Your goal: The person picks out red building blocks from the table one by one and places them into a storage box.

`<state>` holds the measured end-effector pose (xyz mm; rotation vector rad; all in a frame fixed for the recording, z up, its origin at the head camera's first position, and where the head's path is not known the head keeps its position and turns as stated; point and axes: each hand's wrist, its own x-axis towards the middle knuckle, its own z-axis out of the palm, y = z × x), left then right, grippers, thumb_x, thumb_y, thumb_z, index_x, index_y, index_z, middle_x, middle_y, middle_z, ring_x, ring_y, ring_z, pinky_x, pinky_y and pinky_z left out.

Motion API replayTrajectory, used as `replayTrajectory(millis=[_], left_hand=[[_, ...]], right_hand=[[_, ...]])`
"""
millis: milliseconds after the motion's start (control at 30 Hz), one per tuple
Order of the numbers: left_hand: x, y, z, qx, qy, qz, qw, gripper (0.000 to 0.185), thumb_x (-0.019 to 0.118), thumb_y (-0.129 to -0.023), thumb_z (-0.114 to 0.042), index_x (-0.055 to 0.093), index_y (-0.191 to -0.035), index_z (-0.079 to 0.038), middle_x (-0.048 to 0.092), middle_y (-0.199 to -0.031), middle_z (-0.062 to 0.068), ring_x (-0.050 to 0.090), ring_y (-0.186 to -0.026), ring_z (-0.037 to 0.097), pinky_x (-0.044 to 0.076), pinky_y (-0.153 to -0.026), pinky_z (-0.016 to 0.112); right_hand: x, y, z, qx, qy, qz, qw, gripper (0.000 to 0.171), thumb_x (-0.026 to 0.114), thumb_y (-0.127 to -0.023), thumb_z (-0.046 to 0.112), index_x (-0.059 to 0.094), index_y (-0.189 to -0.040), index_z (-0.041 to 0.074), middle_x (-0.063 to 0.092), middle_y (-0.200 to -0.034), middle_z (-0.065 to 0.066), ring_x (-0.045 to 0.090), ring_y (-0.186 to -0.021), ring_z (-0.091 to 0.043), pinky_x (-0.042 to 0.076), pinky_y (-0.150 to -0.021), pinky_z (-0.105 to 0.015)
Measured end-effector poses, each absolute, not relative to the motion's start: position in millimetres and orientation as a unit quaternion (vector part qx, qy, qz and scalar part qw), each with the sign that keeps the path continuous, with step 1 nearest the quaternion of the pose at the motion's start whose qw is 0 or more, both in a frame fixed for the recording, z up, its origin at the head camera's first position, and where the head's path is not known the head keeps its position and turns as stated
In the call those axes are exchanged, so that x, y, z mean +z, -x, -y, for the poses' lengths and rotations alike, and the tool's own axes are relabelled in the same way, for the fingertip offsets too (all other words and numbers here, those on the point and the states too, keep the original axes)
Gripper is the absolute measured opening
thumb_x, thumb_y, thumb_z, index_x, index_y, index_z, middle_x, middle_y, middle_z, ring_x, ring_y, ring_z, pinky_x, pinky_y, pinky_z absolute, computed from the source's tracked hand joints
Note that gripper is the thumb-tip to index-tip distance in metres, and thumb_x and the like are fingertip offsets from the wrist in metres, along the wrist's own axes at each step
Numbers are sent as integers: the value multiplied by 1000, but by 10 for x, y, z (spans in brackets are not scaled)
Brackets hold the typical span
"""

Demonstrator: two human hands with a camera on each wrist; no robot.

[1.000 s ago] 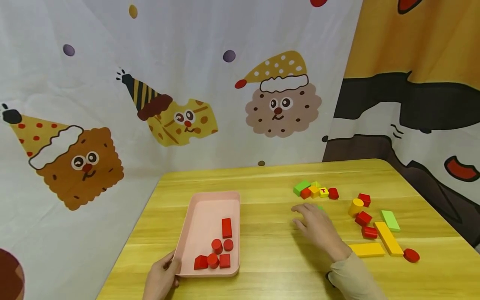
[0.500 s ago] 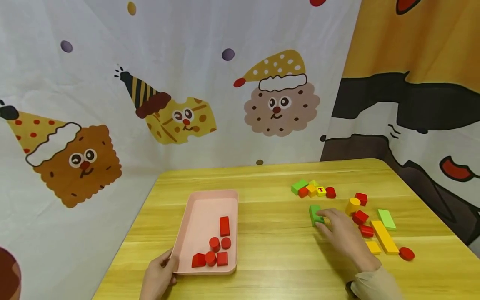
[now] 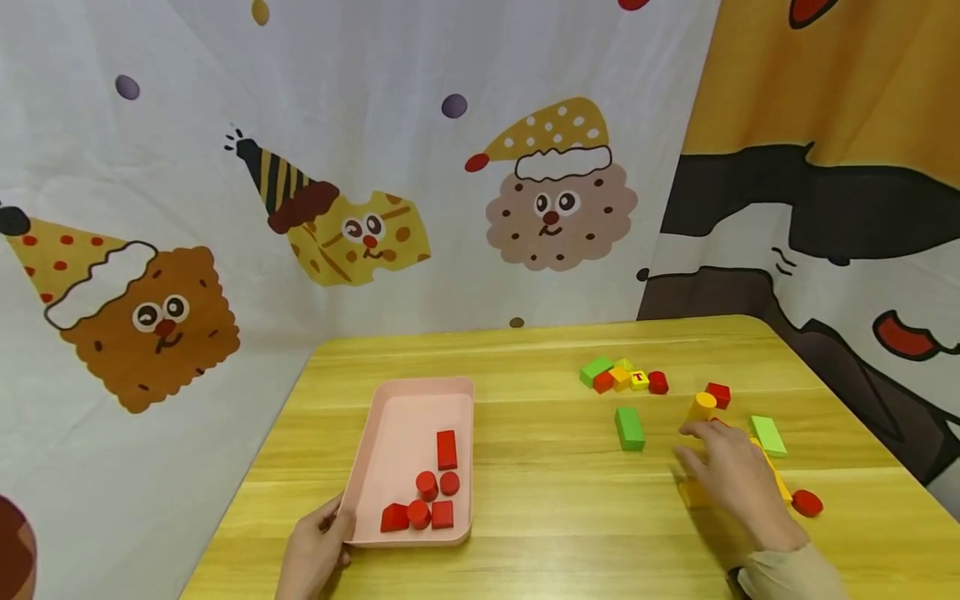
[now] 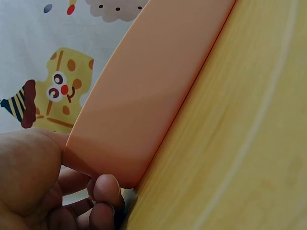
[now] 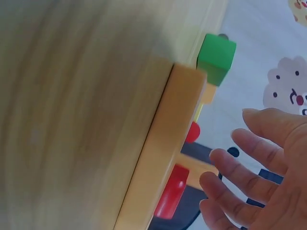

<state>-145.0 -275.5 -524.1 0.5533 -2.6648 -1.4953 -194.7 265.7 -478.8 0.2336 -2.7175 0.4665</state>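
At the near left corner of the pink tray (image 3: 405, 417), my left hand (image 3: 309, 546) pinches the rim, thumb on top. The left wrist view shows fingers curled against the tray's outer wall (image 4: 129, 105). Inside lie several red blocks (image 3: 446, 450). My right hand (image 3: 738, 483) hovers over blocks on the right, fingers spread and holding nothing. Below it lies a long yellow block (image 3: 693, 494), partly hidden. In the right wrist view, my fingers are apart from this yellow block (image 5: 158, 153) and a red cylinder (image 5: 172, 191). A green block (image 3: 630, 429) lies left of the hand.
Behind the right hand stand a yellow cylinder (image 3: 702, 406) and a red block (image 3: 717, 394). A light green block (image 3: 768, 436) and a red disc (image 3: 807, 502) lie farther right. A small cluster with a lettered yellow cube (image 3: 638, 380) sits at the back, before the cartoon curtain.
My right hand has moved right, first reaching the green block, then leaving it and passing over the yellow and red blocks. My left hand keeps its hold on the tray.
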Motion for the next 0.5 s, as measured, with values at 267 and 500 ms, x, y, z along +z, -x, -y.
replayTrajectory(millis=[267, 500], left_hand=[[-5224, 1454, 2756, -483, -178, 857, 20, 46, 53, -97, -19, 52, -136, 4, 58, -77, 6, 55, -52, 18, 48, -45, 28], [-5232, 1451, 2766, -478, -178, 860, 19, 48, 53, -97, -22, 51, -137, 5, 57, -77, 6, 54, -52, 18, 48, -46, 29]], right_hand=[[-4724, 1904, -2850, 138, -22, 982, 128, 33, 75, -82, 15, 65, -108, -2, 59, -101, -27, 55, -83, -46, 46, -63, -58], [-4716, 1942, -2981, 135, 4, 986, 95, 29, 74, -82, 12, 65, -104, -4, 59, -85, -17, 55, -67, -34, 47, -54, -48]])
